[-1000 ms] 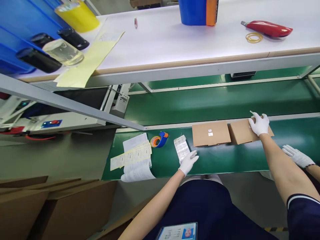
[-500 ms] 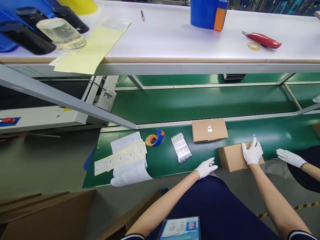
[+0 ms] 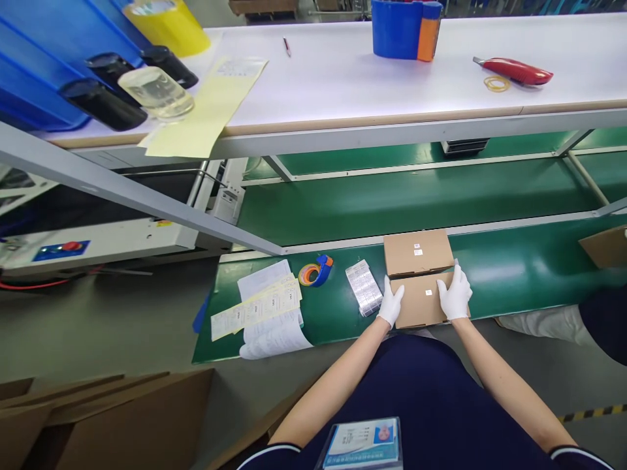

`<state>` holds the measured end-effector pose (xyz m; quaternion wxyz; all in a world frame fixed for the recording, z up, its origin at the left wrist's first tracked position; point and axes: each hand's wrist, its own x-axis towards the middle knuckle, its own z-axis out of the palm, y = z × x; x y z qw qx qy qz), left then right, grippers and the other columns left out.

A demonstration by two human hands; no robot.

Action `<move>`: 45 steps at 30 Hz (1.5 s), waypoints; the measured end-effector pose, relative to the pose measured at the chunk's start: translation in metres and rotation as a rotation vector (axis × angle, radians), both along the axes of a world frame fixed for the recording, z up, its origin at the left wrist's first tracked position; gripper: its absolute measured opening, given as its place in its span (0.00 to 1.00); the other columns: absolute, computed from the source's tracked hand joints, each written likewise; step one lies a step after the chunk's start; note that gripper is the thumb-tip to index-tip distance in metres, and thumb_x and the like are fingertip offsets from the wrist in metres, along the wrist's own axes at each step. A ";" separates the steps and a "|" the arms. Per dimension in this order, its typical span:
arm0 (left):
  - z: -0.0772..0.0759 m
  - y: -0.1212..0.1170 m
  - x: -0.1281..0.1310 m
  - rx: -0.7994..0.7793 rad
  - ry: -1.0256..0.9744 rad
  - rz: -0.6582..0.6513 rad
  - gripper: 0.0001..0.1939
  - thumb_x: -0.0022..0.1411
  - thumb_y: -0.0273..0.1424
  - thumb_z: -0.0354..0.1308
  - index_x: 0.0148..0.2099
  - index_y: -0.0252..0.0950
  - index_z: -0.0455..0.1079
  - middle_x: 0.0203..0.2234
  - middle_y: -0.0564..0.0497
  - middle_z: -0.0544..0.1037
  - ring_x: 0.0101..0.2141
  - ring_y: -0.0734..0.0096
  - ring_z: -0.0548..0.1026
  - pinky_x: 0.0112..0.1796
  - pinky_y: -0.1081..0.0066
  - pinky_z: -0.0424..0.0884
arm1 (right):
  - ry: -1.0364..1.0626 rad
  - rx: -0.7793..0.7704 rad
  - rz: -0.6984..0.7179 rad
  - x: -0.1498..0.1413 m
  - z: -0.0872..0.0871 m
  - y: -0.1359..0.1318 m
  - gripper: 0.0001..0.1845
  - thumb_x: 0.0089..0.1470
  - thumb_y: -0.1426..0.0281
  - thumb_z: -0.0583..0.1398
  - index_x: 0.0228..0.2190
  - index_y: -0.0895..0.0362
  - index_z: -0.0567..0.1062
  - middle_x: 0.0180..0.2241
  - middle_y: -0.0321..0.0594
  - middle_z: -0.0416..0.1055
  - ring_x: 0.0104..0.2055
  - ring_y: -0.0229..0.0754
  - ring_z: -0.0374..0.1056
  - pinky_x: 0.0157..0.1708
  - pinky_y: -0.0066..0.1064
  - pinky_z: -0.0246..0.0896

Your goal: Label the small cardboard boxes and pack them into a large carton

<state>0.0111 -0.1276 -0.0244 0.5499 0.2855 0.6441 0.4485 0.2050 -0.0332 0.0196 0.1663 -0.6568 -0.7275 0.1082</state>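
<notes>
A brown cardboard box (image 3: pixel 416 304) with a small white label lies flat on the green bench, close in front of me. My left hand (image 3: pixel 390 304), in a white glove, is pressed against its left side. Gloved as well, my right hand (image 3: pixel 455 294) grips the right side, with fingers over the top. A small pale piece shows at my right fingertips; I cannot make out what it is. Right behind is a second cardboard box (image 3: pixel 416 253) with two small labels. Left of both boxes lies a sheet of silvery labels (image 3: pixel 363 287).
An orange-and-blue tape dispenser (image 3: pixel 316 271) and papers (image 3: pixel 269 307) lie left on the green bench (image 3: pixel 529 281). A white shelf (image 3: pixel 318 85) runs above, bearing a red knife (image 3: pixel 516 70). Another box (image 3: pixel 607 247) and a person (image 3: pixel 605 323) are at the right.
The nearer box has moved left and now lies flat in front of the other box. My left hand has come onto its left side. The co-worker's gloved hand has left the view.
</notes>
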 end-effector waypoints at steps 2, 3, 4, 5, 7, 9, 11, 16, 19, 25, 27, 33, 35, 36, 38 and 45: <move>0.004 0.007 -0.003 0.023 0.042 0.077 0.46 0.69 0.52 0.50 0.77 0.41 0.33 0.72 0.44 0.54 0.72 0.53 0.49 0.68 0.57 0.50 | 0.023 -0.009 0.000 -0.006 0.002 0.007 0.41 0.59 0.57 0.55 0.69 0.59 0.51 0.59 0.60 0.63 0.56 0.63 0.64 0.52 0.51 0.62; 0.007 0.009 -0.004 0.038 0.056 0.093 0.46 0.69 0.52 0.50 0.77 0.42 0.34 0.72 0.46 0.55 0.72 0.52 0.49 0.68 0.56 0.51 | 0.033 -0.020 -0.003 -0.008 0.003 0.010 0.42 0.59 0.57 0.55 0.69 0.60 0.52 0.59 0.61 0.64 0.55 0.63 0.65 0.52 0.51 0.62; 0.009 0.011 -0.005 0.051 0.058 0.089 0.45 0.69 0.52 0.50 0.77 0.42 0.35 0.71 0.47 0.57 0.71 0.52 0.50 0.68 0.56 0.52 | 0.043 -0.034 -0.004 -0.008 0.004 0.012 0.42 0.58 0.58 0.56 0.69 0.60 0.52 0.59 0.61 0.64 0.55 0.63 0.65 0.52 0.52 0.62; 0.011 0.013 -0.006 0.059 0.050 0.080 0.44 0.69 0.51 0.49 0.78 0.43 0.35 0.71 0.47 0.58 0.71 0.52 0.50 0.68 0.55 0.52 | 0.055 -0.052 0.002 -0.007 0.006 0.014 0.43 0.58 0.58 0.57 0.69 0.59 0.51 0.58 0.61 0.64 0.54 0.63 0.65 0.52 0.52 0.62; 0.016 0.013 -0.009 0.058 0.015 0.063 0.43 0.70 0.49 0.50 0.77 0.43 0.37 0.70 0.47 0.61 0.71 0.51 0.52 0.68 0.54 0.53 | 0.092 -0.077 0.045 0.000 0.011 0.016 0.42 0.58 0.59 0.57 0.69 0.57 0.51 0.58 0.58 0.65 0.55 0.61 0.65 0.53 0.52 0.62; 0.020 0.011 -0.011 0.053 -0.034 0.056 0.42 0.70 0.47 0.52 0.77 0.45 0.39 0.69 0.47 0.63 0.70 0.50 0.53 0.67 0.54 0.54 | 0.140 -0.062 0.106 0.011 0.018 0.013 0.35 0.59 0.61 0.56 0.65 0.58 0.59 0.58 0.57 0.65 0.57 0.59 0.63 0.56 0.52 0.60; 0.022 0.005 -0.014 0.067 -0.072 0.055 0.42 0.69 0.47 0.54 0.77 0.46 0.41 0.68 0.47 0.63 0.69 0.52 0.57 0.67 0.55 0.55 | 0.189 -0.044 0.163 0.022 0.027 0.007 0.23 0.61 0.62 0.54 0.54 0.58 0.70 0.55 0.56 0.67 0.58 0.57 0.62 0.58 0.50 0.59; 0.018 -0.024 -0.015 0.079 -0.111 -0.007 0.42 0.68 0.50 0.54 0.76 0.46 0.43 0.69 0.47 0.63 0.65 0.60 0.65 0.64 0.59 0.62 | 0.348 -0.354 0.295 0.025 0.047 -0.015 0.13 0.65 0.61 0.51 0.35 0.53 0.71 0.32 0.40 0.72 0.36 0.45 0.68 0.42 0.36 0.65; 0.012 -0.037 -0.015 0.029 -0.149 -0.045 0.42 0.68 0.51 0.54 0.76 0.43 0.45 0.67 0.45 0.66 0.64 0.58 0.68 0.63 0.59 0.64 | 0.380 -0.519 0.309 0.014 0.048 -0.021 0.11 0.64 0.62 0.52 0.32 0.52 0.69 0.25 0.32 0.70 0.28 0.41 0.65 0.34 0.31 0.60; 0.012 -0.037 -0.020 0.070 -0.228 -0.062 0.41 0.68 0.48 0.57 0.76 0.46 0.45 0.69 0.48 0.62 0.65 0.61 0.65 0.65 0.59 0.62 | 0.252 -0.530 0.354 -0.001 0.040 -0.015 0.09 0.59 0.67 0.54 0.28 0.53 0.72 0.27 0.35 0.73 0.29 0.42 0.66 0.33 0.30 0.55; 0.015 -0.036 -0.022 0.075 -0.239 -0.079 0.41 0.68 0.48 0.57 0.76 0.47 0.45 0.69 0.48 0.62 0.66 0.60 0.65 0.65 0.58 0.61 | 0.209 -0.542 0.353 -0.001 0.038 -0.012 0.09 0.58 0.67 0.54 0.28 0.53 0.73 0.27 0.35 0.74 0.29 0.42 0.66 0.33 0.30 0.55; 0.015 -0.037 -0.024 0.053 -0.216 -0.085 0.42 0.67 0.48 0.57 0.76 0.46 0.46 0.69 0.47 0.62 0.65 0.59 0.65 0.65 0.57 0.62 | 0.175 -0.558 0.370 0.001 0.035 -0.006 0.09 0.58 0.67 0.56 0.29 0.53 0.75 0.27 0.35 0.75 0.30 0.42 0.68 0.33 0.29 0.56; 0.015 -0.037 -0.024 0.053 -0.215 -0.087 0.42 0.67 0.48 0.57 0.76 0.47 0.45 0.69 0.48 0.62 0.65 0.59 0.65 0.65 0.57 0.62 | 0.174 -0.565 0.380 0.000 0.036 -0.004 0.09 0.58 0.68 0.56 0.29 0.53 0.75 0.27 0.36 0.75 0.30 0.42 0.68 0.34 0.29 0.56; 0.014 -0.037 -0.025 0.055 -0.219 -0.089 0.42 0.67 0.48 0.58 0.76 0.47 0.45 0.69 0.48 0.62 0.65 0.59 0.65 0.65 0.57 0.62 | 0.173 -0.572 0.380 -0.001 0.036 -0.004 0.09 0.58 0.68 0.56 0.29 0.54 0.75 0.27 0.36 0.75 0.31 0.42 0.68 0.34 0.29 0.56; 0.015 -0.037 -0.026 0.057 -0.224 -0.095 0.42 0.67 0.48 0.58 0.76 0.47 0.45 0.69 0.47 0.62 0.65 0.58 0.66 0.65 0.57 0.62 | 0.172 -0.589 0.371 -0.003 0.038 -0.003 0.09 0.58 0.68 0.56 0.28 0.54 0.75 0.28 0.36 0.76 0.31 0.42 0.69 0.34 0.29 0.56; 0.015 -0.036 -0.026 0.060 -0.215 -0.115 0.44 0.68 0.48 0.57 0.77 0.46 0.41 0.70 0.48 0.60 0.66 0.55 0.64 0.64 0.56 0.63 | 0.107 -0.620 0.338 -0.007 0.043 -0.003 0.09 0.60 0.71 0.55 0.29 0.55 0.74 0.32 0.38 0.78 0.36 0.41 0.72 0.37 0.27 0.57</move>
